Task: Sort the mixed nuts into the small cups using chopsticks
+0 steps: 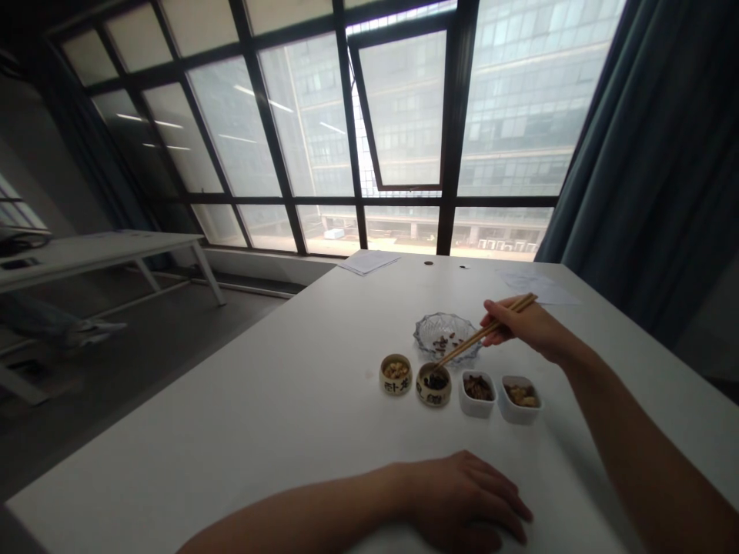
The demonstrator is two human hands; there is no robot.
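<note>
My right hand [516, 323] grips a pair of wooden chopsticks [470, 341], their tips down in a small round pot [433, 395] of dark pieces. Left of it stands a matching pot [396, 382] with pale yellowish bits. To the right are two white plastic tubs, one [477, 408] with brown dried pieces, the other [523, 414] with tan chunks. Behind the pots, partly covered by the chopsticks, sits a scalloped clear glass bowl [430, 329] with a few dark reddish bits. My left hand [467, 500] rests palm down on the table, fingers stretched out, holding nothing.
The white table [259, 408] reaches toward the windows. Paper sheets [369, 262] lie at its far left corner, more paper [536, 285] at the far right. A small dark disc [428, 263] is near the back edge. Another white table [104, 250] stands at left.
</note>
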